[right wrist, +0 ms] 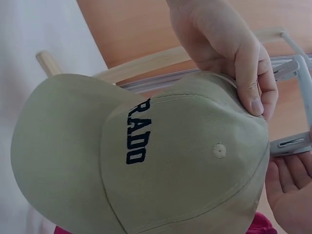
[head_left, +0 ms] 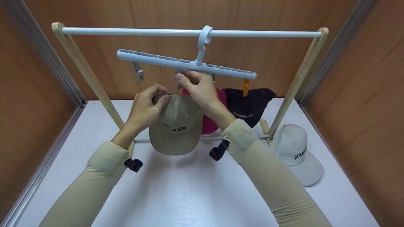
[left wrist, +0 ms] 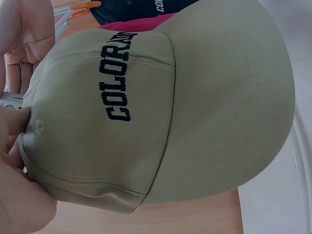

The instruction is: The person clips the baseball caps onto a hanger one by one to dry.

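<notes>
My left hand pinches the back edge of a khaki baseball cap, which hangs brim-down with COLORADO lettering facing me. My right hand, thumb and fingers together, pinches a grey clip under a pale blue hanger. In the right wrist view the clip's tip meets the cap's top edge; whether its jaws bite the fabric I cannot tell. Behind the khaki cap hangs a magenta cap, partly covered. A dark navy cap hangs from an orange clip at the hanger's right.
The hanger tilts down to the right on a white rail between wooden legs. Another grey clip dangles at its left end. A white cap lies on the white table at right. Wooden panels surround the table.
</notes>
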Demonstrator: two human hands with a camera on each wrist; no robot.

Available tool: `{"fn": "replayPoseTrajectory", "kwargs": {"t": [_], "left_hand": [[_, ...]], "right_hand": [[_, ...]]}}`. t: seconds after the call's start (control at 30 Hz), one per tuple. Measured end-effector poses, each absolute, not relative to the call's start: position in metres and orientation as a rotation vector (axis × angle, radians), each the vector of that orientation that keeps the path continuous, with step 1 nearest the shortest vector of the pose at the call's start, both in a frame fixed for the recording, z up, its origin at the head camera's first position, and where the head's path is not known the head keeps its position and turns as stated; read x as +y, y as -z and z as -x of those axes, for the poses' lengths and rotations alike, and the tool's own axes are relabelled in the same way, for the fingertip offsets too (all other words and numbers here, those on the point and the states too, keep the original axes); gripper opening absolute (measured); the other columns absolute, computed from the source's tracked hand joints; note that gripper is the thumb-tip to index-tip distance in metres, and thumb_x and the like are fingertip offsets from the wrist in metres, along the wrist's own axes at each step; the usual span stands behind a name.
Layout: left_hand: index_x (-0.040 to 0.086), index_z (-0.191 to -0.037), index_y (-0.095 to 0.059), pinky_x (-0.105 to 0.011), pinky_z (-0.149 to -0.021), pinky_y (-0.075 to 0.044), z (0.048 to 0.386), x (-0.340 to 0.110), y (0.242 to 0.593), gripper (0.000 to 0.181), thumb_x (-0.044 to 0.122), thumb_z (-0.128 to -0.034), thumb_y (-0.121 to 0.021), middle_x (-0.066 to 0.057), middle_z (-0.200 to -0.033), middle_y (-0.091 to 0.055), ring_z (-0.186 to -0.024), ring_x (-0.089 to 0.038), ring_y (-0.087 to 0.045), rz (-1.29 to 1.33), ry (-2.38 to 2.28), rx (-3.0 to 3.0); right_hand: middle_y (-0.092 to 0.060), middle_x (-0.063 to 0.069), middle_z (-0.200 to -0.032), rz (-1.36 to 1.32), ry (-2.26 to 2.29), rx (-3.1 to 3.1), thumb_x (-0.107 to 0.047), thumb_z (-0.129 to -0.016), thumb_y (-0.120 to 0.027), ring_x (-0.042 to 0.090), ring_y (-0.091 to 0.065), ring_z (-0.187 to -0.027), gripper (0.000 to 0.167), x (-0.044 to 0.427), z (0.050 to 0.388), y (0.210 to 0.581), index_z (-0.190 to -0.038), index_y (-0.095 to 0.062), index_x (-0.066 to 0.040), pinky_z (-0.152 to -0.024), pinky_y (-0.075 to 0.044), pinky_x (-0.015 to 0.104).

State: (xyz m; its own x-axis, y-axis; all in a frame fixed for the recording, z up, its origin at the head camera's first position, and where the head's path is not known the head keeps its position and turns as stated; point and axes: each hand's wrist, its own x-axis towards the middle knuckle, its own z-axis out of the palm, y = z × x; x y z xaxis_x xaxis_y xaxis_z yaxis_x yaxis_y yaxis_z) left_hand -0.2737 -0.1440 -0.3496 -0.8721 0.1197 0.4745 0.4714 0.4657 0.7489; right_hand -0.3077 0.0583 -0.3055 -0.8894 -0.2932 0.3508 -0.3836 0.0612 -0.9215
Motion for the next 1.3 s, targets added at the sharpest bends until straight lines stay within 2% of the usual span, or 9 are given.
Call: {"fn": "replayPoseTrajectory", "kwargs": {"t": [0.13,0.37,0.5,0.6,0.77,1.03,1.3], "left_hand": [[0.004,-0.121,-0.069,-0.022,-0.086,-0.052,0.275,-0.144,0.351,0.016,0.010,-0.1078,-0.062,-0.006,-0.112,-0.076,-0.096,-0.015,-0.065,0.480,1.352,-2.365],[0.004,-0.123,-0.068,-0.026,-0.084,-0.050,0.277,-0.146,0.354,0.016,0.009,-0.1082,-0.061,-0.007,-0.113,-0.073,-0.095,-0.017,-0.062,0.463,1.326,-2.399],[0.005,-0.122,-0.068,-0.030,-0.082,-0.048,0.278,-0.145,0.355,0.015,0.009,-0.1083,-0.061,-0.007,-0.112,-0.070,-0.094,-0.017,-0.058,0.465,1.319,-2.394],[0.005,-0.121,-0.067,-0.035,-0.084,-0.046,0.280,-0.142,0.355,0.015,0.011,-0.1091,-0.060,-0.007,-0.112,-0.070,-0.097,-0.018,-0.056,0.476,1.329,-2.392],[0.006,-0.123,-0.065,-0.039,-0.087,-0.044,0.283,-0.140,0.357,0.017,0.015,-0.1110,-0.057,-0.007,-0.114,-0.070,-0.101,-0.019,-0.051,0.486,1.365,-2.395],[0.005,-0.127,-0.061,-0.035,-0.086,-0.046,0.285,-0.138,0.358,0.021,0.019,-0.1130,-0.053,-0.008,-0.115,-0.062,-0.104,-0.019,-0.051,0.496,1.480,-2.372],[0.006,-0.127,-0.059,-0.029,-0.082,-0.045,0.283,-0.136,0.359,0.021,0.019,-0.1134,-0.052,-0.007,-0.113,-0.058,-0.099,-0.018,-0.051,0.499,1.542,-2.349]], "right_hand": [[-0.077,0.007,-0.103,-0.676,-1.915,-2.255,-0.027,-0.104,-0.071,0.020,-0.068,-0.099,0.028,0.059,0.308,0.306,-0.127,-0.078,-0.012,-0.095,-0.056,0.033],[-0.079,0.000,-0.102,-0.625,-1.875,-2.273,-0.030,-0.101,-0.074,0.016,-0.067,-0.100,0.026,0.052,0.307,0.306,-0.119,-0.082,-0.013,-0.094,-0.055,0.032],[-0.074,-0.002,-0.089,-0.602,-1.856,-2.288,-0.033,-0.102,-0.074,0.010,-0.059,-0.084,0.028,0.051,0.309,0.306,-0.117,-0.083,-0.011,-0.076,-0.051,0.025],[-0.074,-0.004,-0.088,-0.570,-1.815,-2.305,-0.035,-0.102,-0.074,0.008,-0.056,-0.079,0.029,0.052,0.310,0.307,-0.114,-0.084,-0.011,-0.070,-0.047,0.024],[-0.081,-0.002,-0.102,-0.540,-1.798,-2.315,-0.036,-0.102,-0.074,0.007,-0.066,-0.089,0.030,0.053,0.308,0.307,-0.112,-0.084,-0.010,-0.082,-0.057,0.027],[-0.082,0.002,-0.103,-0.556,-1.814,-2.293,-0.032,-0.103,-0.072,0.011,-0.076,-0.099,0.028,0.052,0.307,0.307,-0.110,-0.084,-0.008,-0.095,-0.059,0.028],[-0.082,0.002,-0.101,-0.537,-1.829,-2.290,-0.030,-0.103,-0.073,0.012,-0.076,-0.099,0.026,0.052,0.308,0.308,-0.108,-0.085,-0.008,-0.095,-0.059,0.029]]}}
